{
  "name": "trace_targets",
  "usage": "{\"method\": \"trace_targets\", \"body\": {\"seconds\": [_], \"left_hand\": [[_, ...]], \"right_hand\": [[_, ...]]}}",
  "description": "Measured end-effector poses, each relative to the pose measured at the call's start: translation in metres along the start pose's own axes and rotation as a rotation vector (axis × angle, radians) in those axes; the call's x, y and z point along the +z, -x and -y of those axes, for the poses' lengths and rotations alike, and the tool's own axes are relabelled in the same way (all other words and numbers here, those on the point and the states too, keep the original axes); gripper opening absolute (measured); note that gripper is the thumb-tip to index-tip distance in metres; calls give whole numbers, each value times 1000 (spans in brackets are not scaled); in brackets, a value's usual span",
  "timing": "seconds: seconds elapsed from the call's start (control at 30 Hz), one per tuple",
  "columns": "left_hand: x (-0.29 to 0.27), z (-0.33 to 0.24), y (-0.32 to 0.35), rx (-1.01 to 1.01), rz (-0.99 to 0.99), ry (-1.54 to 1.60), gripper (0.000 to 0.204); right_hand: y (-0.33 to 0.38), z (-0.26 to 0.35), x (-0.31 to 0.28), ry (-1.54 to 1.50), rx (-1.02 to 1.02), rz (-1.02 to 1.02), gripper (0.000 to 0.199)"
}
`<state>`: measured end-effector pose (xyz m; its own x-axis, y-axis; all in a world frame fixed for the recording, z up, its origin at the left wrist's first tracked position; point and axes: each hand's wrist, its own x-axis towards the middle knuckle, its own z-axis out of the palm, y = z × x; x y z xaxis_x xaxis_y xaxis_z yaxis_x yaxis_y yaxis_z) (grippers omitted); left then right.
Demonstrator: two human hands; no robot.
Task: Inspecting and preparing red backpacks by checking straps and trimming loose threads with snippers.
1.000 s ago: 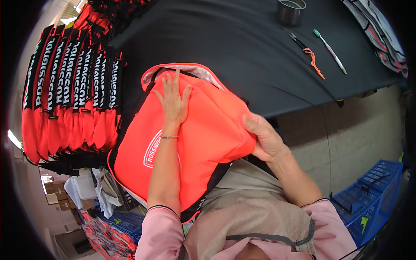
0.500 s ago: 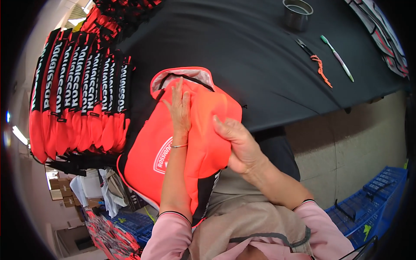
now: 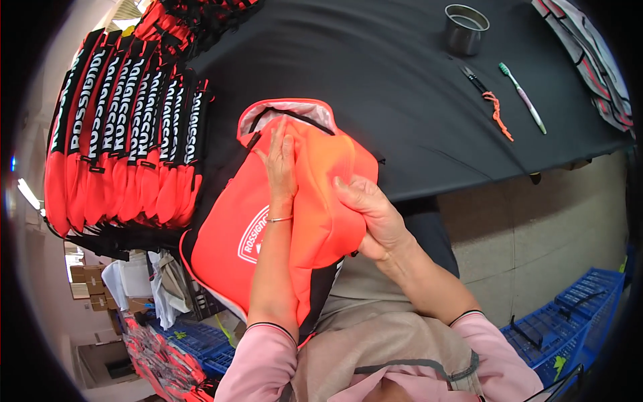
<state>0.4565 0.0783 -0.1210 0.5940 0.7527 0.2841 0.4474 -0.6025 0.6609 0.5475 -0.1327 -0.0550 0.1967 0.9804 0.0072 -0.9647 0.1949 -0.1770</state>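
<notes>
One orange-red bag (image 3: 318,214) lies at the near edge of one black table (image 3: 408,120), its lower end reaching toward the person's lap, its one open flap at the far end. The left hand (image 3: 281,164) rests flat on the bag, most fingers close together and one angled outward; one thin bracelet (image 3: 278,219) circles that wrist. The right hand (image 3: 368,214) pinches a fold of the bag's side between thumb and curled fingers, some fingertips hidden. Farther right on the table are one metal cup (image 3: 465,37), one pair of snips (image 3: 477,82) with an orange cord, and one toothbrush (image 3: 522,98). Several red-and-black bags (image 3: 127,144) stand packed at left, too overlapped to count surely.
</notes>
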Motion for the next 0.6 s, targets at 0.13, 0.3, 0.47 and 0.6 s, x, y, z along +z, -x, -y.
{"method": "trace_targets", "body": {"seconds": [0.13,0.3,0.47,0.6], "left_hand": [[3,2,-8,-11,-22,-171,55],[-1,6,-26,-76,-24,-154,57],[-74,3,-64,16,-103,-19,55],[-175,-18,-70,214,-18,-54,53]], "right_hand": [[8,16,-13,20,-1,79,52],[16,25,-32,263,-77,-435,47],[-28,58,5,370,-317,-202,43],[-94,141,33,368,-227,470,41]]}}
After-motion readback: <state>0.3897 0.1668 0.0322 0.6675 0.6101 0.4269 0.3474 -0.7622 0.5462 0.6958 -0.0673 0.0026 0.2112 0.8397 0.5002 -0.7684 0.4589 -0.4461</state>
